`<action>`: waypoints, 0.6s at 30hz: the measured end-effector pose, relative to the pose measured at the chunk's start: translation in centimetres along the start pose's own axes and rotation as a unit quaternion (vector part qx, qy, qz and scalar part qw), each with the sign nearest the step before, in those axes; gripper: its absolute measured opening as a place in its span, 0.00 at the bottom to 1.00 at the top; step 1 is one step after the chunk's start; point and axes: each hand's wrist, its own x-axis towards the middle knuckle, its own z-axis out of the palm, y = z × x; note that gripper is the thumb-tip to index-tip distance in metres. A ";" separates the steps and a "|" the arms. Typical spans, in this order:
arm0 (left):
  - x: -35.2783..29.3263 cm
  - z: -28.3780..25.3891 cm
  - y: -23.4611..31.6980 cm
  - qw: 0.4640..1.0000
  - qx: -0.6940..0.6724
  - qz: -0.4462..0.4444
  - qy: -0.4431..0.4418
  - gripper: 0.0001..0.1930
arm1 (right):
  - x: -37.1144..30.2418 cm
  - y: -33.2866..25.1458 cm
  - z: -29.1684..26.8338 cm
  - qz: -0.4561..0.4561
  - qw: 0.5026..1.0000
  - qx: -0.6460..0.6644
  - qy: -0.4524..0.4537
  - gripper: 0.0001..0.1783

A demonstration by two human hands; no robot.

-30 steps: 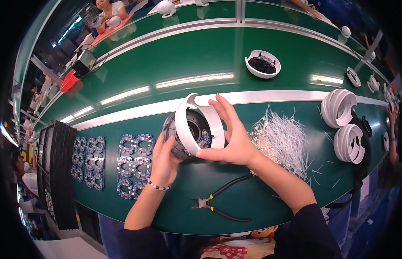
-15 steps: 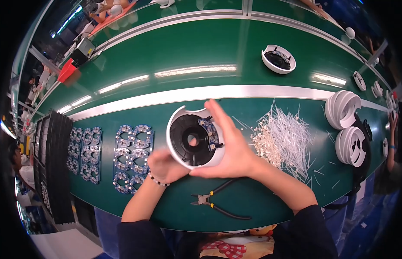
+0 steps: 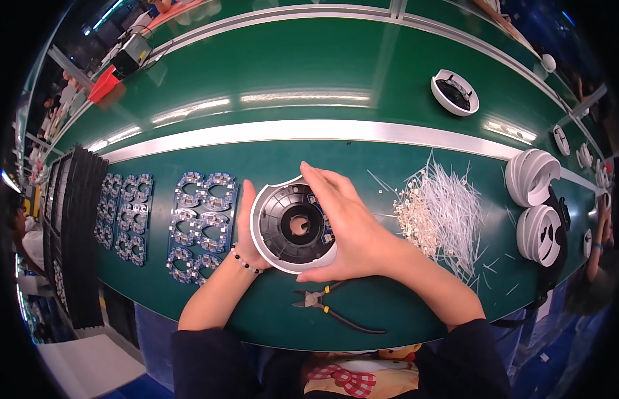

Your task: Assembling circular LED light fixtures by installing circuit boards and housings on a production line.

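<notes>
A round white plastic housing [image 3: 261,247] with a black ringed inside is held up between my two hands over the table. My left hand [image 3: 248,229] presses against its left side, thumb pointing up. My right hand [image 3: 353,229] wraps over the right rim, and its fingers partly cover a small blue circuit board [image 3: 323,219] fixed inside. Through the hole in the housing's centre some skin shows. Just below the hands lie side cutters [image 3: 314,299] with black and yellow handles, jaws apart.
Blue circuit-board panels [image 3: 202,226] lie in rows at left, beside stacked black trays [image 3: 73,233]. To the right sit a heap of white cable ties [image 3: 452,216], beige connectors [image 3: 416,211] and stacked white rings [image 3: 539,233]. Another housing [image 3: 454,93] rests on the belt beyond the metal rail.
My left hand has come up along the housing's left side. The housing has turned slightly and shifted left, and my right fingers now cover more of its circuit board.
</notes>
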 end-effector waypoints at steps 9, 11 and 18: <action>-0.4 1.4 -0.8 0.991 0.112 0.071 0.033 0.35 | -0.5 0.1 1.4 -0.001 0.997 -0.032 0.068 0.69; -0.1 2.4 -1.0 0.988 0.115 0.084 0.053 0.33 | -0.7 0.0 1.1 0.016 0.995 -0.059 0.079 0.68; 5.7 4.9 2.6 0.981 0.158 0.040 0.109 0.26 | -2.4 0.8 -0.9 0.001 0.981 -0.140 0.135 0.57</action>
